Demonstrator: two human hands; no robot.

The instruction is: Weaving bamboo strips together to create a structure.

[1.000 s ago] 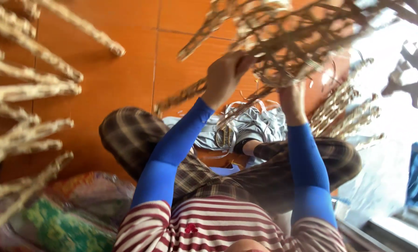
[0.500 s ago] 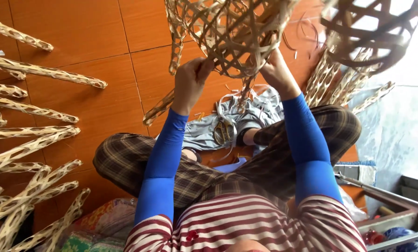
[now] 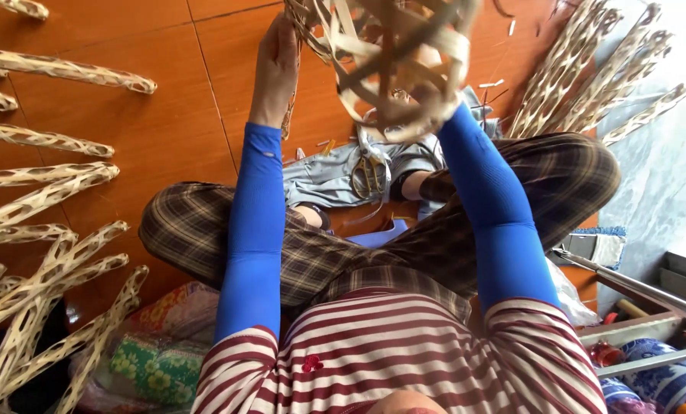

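Two hands are raised to a half-woven bamboo basket, which is held in the air above the crossed legs, over the orange tiled floor toward its far edge. The left hand is closed on loose strips at the basket's left side, fingers curled around them. The right hand is mostly hidden beneath the weave; how far its fingers are closed cannot be told, though it appears to support the underside.

For the weaving to go well, the frame would best be kept steady from below while each strip is drawn taut and tucked flat, without kinking.

The basket is seen as pale, flat splints crossed in an open lattice, with loose ends sticking out and the rim unfinished. Scissors lie on a grey cloth below.
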